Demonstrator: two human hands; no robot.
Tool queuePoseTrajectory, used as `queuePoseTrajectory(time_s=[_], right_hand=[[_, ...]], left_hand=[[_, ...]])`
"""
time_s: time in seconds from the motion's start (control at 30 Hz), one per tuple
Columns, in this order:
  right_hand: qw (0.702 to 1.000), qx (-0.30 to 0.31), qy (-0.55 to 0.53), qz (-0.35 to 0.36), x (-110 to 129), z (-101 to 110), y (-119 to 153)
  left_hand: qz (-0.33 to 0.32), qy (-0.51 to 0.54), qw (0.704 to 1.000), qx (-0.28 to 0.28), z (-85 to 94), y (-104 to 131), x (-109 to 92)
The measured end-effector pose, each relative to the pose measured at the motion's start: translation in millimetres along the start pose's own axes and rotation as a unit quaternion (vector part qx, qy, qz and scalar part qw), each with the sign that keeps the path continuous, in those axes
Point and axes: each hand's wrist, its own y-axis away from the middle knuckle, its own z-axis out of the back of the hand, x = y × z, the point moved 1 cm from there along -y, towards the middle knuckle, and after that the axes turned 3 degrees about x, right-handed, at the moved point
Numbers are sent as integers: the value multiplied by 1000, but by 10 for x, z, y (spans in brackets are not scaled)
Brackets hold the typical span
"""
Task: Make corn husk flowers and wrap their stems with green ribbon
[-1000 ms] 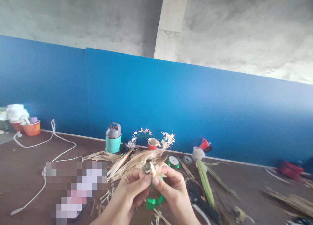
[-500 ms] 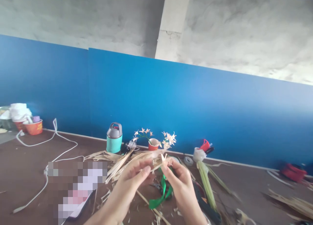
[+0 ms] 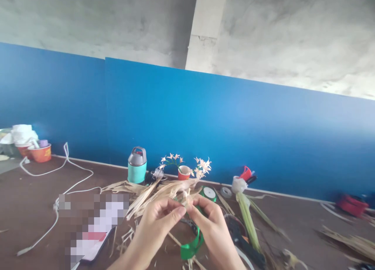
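Observation:
A small pale corn husk flower (image 3: 186,194) with pointed petals sticks up where my fingertips meet. My left hand (image 3: 162,223) pinches at its base with thumb and forefinger. Pressed close against it, my right hand (image 3: 208,221) also pinches the flower from the other side. The stem end is hidden by the fingers. Below my right hand a green ribbon (image 3: 190,250) curls over the table. Behind the hands lie dry corn husks (image 3: 166,190) and a green spool (image 3: 209,192). Finished-looking husk blossoms (image 3: 202,167) stand around a red paper cup (image 3: 184,174).
A teal flask (image 3: 137,170) stands by the blue partition (image 3: 187,117). A phone (image 3: 96,238), partly blurred out, and a white cable (image 3: 79,180) lie to the left. On the right are a black tool (image 3: 244,238), a tape roll (image 3: 226,192) and green husk (image 3: 247,219).
My hands have come together, and the flower has shifted left with my right hand. My left fingertips now meet the right ones at its base. More of the spool and black tool shows.

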Motion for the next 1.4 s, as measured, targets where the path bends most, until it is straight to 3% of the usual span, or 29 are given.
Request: queuePoseTrajectory(time_s=[0.17,0.43,0.67,0.8,1.1,1.4], right_hand=[[996,1,80,33,104,-4,58],[996,4,87,14,134,-9,67],[997,5,74,11,163,-4,79],[995,-3,100,32,150,16,76],[1000,22,-6,20,195,-20,98],[999,29,-8,10,130,-1,93]], left_hand=[[4,22,1000,22,22,-26,20],[-32,-14,999,18,35,-26,50],[12,49,999,20,-2,53,-56],[38,99,993,51,8,36,-25],[97,280,945,135,-19,10,19],[54,251,962,89,6,40,-21]])
